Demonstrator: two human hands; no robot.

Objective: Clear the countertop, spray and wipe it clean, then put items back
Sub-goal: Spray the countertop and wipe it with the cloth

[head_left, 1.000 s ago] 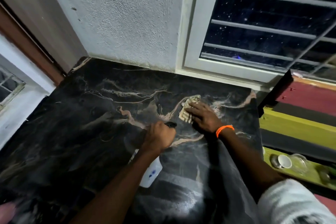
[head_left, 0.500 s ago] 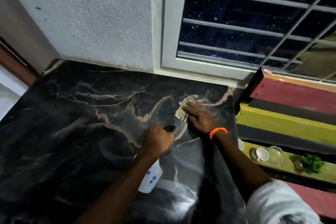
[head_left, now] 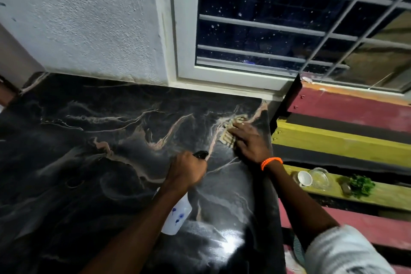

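The black marble countertop (head_left: 93, 162) with pale veins fills the lower left of the view. My left hand (head_left: 186, 170) grips a white spray bottle (head_left: 178, 218) by its black trigger head, the nozzle pointing away from me. My right hand (head_left: 249, 142), with an orange band on the wrist, presses flat on a beige striped cloth (head_left: 229, 134) near the counter's far right corner. Most of the cloth is hidden under my fingers.
A white textured wall and a barred window (head_left: 278, 29) stand behind the counter. To the right, a red and yellow wooden bench (head_left: 344, 142) carries a white cup (head_left: 304, 178), a glass bowl (head_left: 321, 178) and green herbs (head_left: 360, 186).
My right hand has slid the cloth farther right and back toward the counter's corner. The view has turned to the right. My left hand keeps its grip on the bottle.
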